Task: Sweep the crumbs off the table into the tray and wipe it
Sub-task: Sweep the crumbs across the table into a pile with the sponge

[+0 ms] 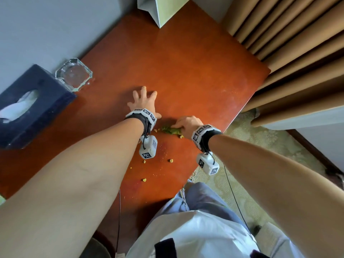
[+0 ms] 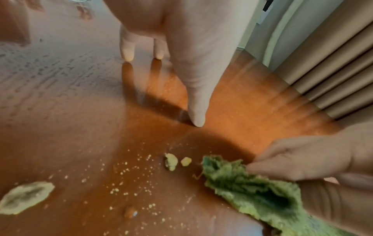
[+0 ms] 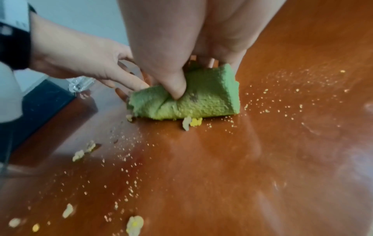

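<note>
My right hand (image 1: 186,122) grips a rolled green cloth (image 1: 172,130) and holds it down on the red-brown table (image 1: 195,71) near its right edge. In the right wrist view my thumb digs into the green cloth (image 3: 197,102). My left hand (image 1: 143,101) rests just left of it, fingers spread and straight, tips touching the wood. Yellow crumbs (image 1: 170,160) lie scattered toward me, with fine specks around the cloth. Some crumbs (image 2: 171,161) sit right at the cloth's end (image 2: 252,191). A glass ashtray (image 1: 74,74) stands at the table's far left.
A dark blue tissue box (image 1: 31,105) sits at the left beside the ashtray. A white paper bag (image 1: 162,10) stands at the table's far end. Tan curtains (image 1: 288,43) hang along the right. Patterned carpet (image 1: 251,146) lies below the table's right edge.
</note>
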Tool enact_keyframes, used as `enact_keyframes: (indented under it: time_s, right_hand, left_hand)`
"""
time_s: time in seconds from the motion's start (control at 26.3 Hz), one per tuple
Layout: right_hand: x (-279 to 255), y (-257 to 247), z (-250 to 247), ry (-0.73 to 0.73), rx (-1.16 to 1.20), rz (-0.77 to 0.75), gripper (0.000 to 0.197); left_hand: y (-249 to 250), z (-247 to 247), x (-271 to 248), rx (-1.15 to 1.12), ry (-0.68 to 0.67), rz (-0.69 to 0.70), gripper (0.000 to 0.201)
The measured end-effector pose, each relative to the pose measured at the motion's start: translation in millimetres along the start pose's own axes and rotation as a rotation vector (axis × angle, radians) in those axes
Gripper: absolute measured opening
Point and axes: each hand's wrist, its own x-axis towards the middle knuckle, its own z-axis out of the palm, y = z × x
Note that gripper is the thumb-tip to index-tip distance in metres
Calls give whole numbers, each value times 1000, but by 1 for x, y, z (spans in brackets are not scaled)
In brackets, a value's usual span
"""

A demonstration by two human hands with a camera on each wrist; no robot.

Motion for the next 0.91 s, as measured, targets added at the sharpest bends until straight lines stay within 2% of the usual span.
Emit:
enact_keyframes:
  time_s: [0.08,0.19,0.3,0.38,0.5,0.61,0.8,0.91]
  right_hand:
    - [-6,7,-3,60,91,47,53]
    - [-19,30,-19,354,266,243,51]
    - [-35,67,-33,453,297,441,53]
    - [-43,88,-34,448,289,506,51]
    - [-47,92,-22,402,350,524,24]
    - [-51,72,-5,379,402,504,28]
    - [-54,25,26,345,326,428,30]
    - [-48,-7,43,205,241,278,45]
  left_hand:
    - [8,1,-2,3,41,35,86]
    - [22,4,-4,14,79,105,86]
    - [31,10,-3,15,34,107,93]
    - [34,15,-1,18,-5,88,95]
    - [33,18,0,15,-17,79,95]
    - [33,18,0,20,-9,83,94]
    - [30,18,-3,38,-6,90,92]
    - [26,14,-7,33,-24,99,87]
